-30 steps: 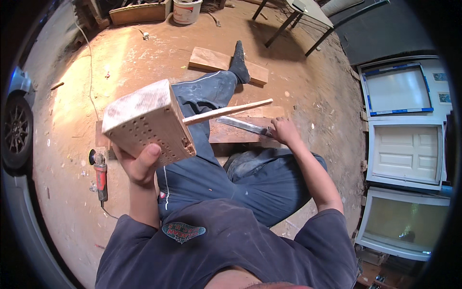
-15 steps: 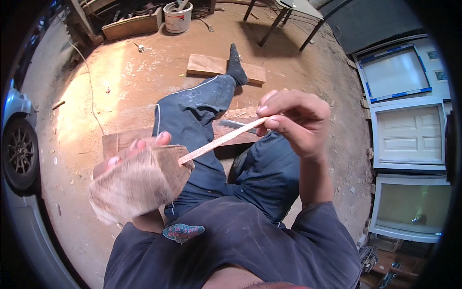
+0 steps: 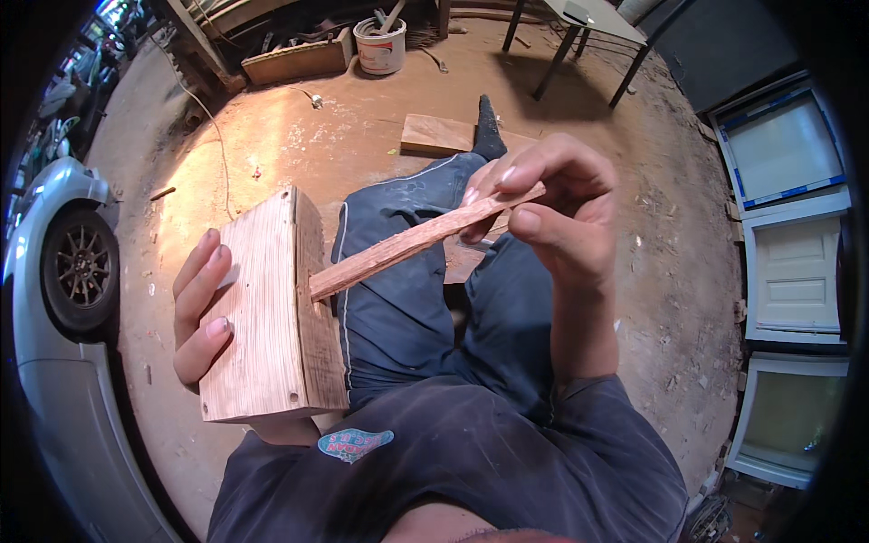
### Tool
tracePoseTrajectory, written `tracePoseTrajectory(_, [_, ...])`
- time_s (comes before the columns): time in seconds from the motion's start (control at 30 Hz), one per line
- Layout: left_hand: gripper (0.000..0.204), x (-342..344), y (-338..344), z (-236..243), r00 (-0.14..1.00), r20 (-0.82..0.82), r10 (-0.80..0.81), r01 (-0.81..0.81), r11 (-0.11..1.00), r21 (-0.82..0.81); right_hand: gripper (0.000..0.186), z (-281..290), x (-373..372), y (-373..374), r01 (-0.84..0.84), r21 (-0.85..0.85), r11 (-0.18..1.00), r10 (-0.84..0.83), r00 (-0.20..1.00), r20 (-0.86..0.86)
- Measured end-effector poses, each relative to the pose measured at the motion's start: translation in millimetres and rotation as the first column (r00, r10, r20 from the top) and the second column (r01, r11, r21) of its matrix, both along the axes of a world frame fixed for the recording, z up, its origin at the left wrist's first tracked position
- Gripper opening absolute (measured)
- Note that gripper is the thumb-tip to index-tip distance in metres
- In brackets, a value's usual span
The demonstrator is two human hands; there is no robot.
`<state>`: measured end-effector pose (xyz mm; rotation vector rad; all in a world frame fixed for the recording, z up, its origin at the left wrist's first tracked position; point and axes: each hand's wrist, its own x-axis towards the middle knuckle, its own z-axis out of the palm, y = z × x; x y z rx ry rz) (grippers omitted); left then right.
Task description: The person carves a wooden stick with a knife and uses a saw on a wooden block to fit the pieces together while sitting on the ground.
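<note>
A pale wooden block (image 3: 253, 312) with small round holes near its corners is held up in front of my lap, tilted. My left hand (image 3: 201, 303) grips it from the left, fingers spread over its broad face and the thumb hidden. A thin, rough reddish wooden stick (image 3: 398, 248) juts from the block's narrow right side and slants up to the right. Whether its lower end sits in a hole or only touches the side, I cannot tell. My right hand (image 3: 566, 213) pinches the upper end of the stick between thumb and fingers.
My outstretched leg (image 3: 407, 199) lies across the dirt floor, the socked foot by a wooden plank (image 3: 434, 134). Farther off are a white bucket (image 3: 380, 52) and a dark-legged table (image 3: 605, 23). A silver car (image 3: 68, 398) stands left; white-framed panels (image 3: 797, 262) lean right.
My left hand has turned the block, so its broad face and holes now show and it stands more upright. The stick has swung with it, still in my right hand. The view has shifted left.
</note>
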<state>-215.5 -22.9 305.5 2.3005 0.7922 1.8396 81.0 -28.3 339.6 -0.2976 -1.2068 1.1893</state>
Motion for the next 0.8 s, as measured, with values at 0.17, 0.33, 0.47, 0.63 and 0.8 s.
tracePoseTrajectory(0.17, [0.027, 0, 2, 9, 0.985, -0.153, 0.077, -0.067, 0.995, 0.070, 0.019, -12, 21, 0, 0.040, -0.063, 0.997, -0.033, 0.994, 0.106])
tracePoseTrajectory(0.33, [0.019, 29, -8, 23, 0.942, -0.267, 0.202, -0.176, 0.977, 0.119, 0.023, -29, 44, 1, -0.011, -0.111, 0.994, 0.009, 1.000, -0.018])
tracePoseTrajectory(0.47, [0.023, 69, -7, 27, 0.963, -0.230, 0.141, -0.114, 0.985, 0.127, 0.028, -44, 71, -3, -0.057, -0.167, 0.984, 0.037, 0.992, -0.122])
tracePoseTrajectory(0.63, [0.038, 103, 4, 28, 0.967, -0.252, -0.039, 0.045, 0.999, 0.017, 0.022, -63, 107, -7, 0.071, -0.155, 0.985, -0.086, 0.992, -0.096])
tracePoseTrajectory(0.8, [0.054, 125, -3, 26, 0.964, -0.262, -0.048, -0.007, 0.979, -0.204, 0.012, -71, 135, -7, 0.235, -0.088, 0.968, -0.240, 0.969, -0.059])
